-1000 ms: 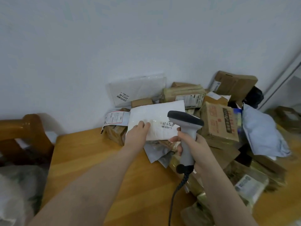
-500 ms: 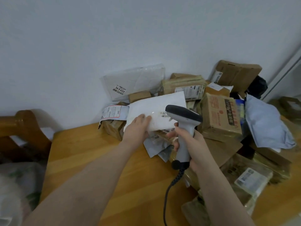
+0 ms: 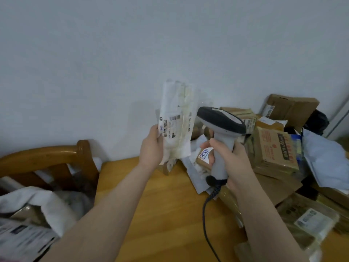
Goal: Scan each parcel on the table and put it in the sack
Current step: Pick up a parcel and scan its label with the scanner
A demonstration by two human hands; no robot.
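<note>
My left hand (image 3: 152,146) grips a flat white parcel (image 3: 176,120) by its lower left edge and holds it upright in the air above the wooden table (image 3: 170,214). A barcode label shows on its left side. My right hand (image 3: 229,159) grips the handle of a grey barcode scanner (image 3: 221,129), whose dark head sits just right of the parcel and faces it. The scanner's black cable hangs down across the table. The white sack (image 3: 43,207) lies open at the lower left, with parcels inside.
A heap of brown cardboard boxes (image 3: 273,148), white bags and wrapped parcels covers the table's right side up to the wall. A wooden chair back (image 3: 47,156) stands at the left, behind the sack. The near left of the tabletop is bare wood.
My left hand has lifted the white parcel off the heap and turned it upright. The scanner has risen with my right hand and now sits beside the parcel.
</note>
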